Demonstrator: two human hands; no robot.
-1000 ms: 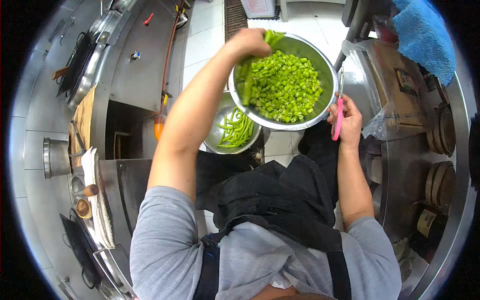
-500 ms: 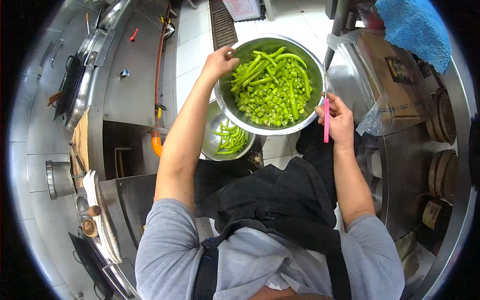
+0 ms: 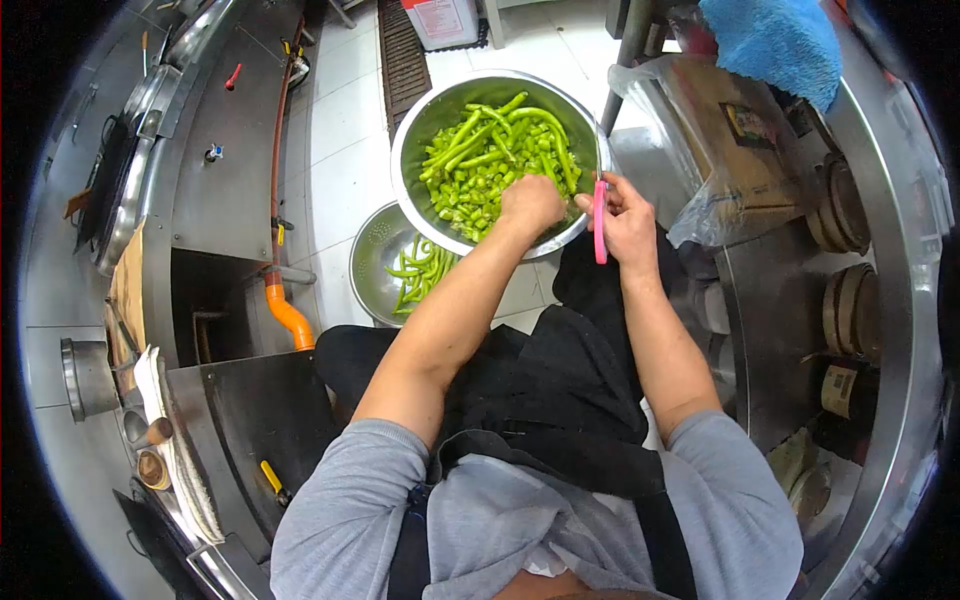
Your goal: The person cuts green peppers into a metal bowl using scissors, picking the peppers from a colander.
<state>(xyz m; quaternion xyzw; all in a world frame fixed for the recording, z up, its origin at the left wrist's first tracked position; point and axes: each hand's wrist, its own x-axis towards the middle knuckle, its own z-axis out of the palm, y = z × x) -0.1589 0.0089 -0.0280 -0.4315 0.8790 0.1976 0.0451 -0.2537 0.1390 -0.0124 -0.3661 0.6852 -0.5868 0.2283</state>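
Note:
A steel bowl (image 3: 403, 165) holds chopped green chili peppers (image 3: 465, 192) with several long whole ones (image 3: 545, 125) lying on top. My left hand (image 3: 533, 205) is inside the bowl, over the cut pieces, with its fingers curled closed; what they hold, if anything, is hidden. At the bowl's right rim, my right hand (image 3: 628, 228) grips pink-handled scissors (image 3: 600, 215), the blades pointing away from me. Below and left of the bowl, a steel colander (image 3: 368, 262) contains more whole green chili peppers (image 3: 425, 270), partly covered by my left forearm.
On the right, a cardboard box (image 3: 735, 150) in clear plastic sits beneath a blue cloth (image 3: 775, 45). Steel counter fronts (image 3: 225, 130) and an orange pipe (image 3: 288, 315) stand to the left. A floor drain grate (image 3: 405, 60) and a white container (image 3: 443, 22) lie ahead.
My left hand has moved from the bowl's left rim to the right, down into the bowl, and its fingers have closed. My right hand still holds the scissors. The whole view has shifted somewhat.

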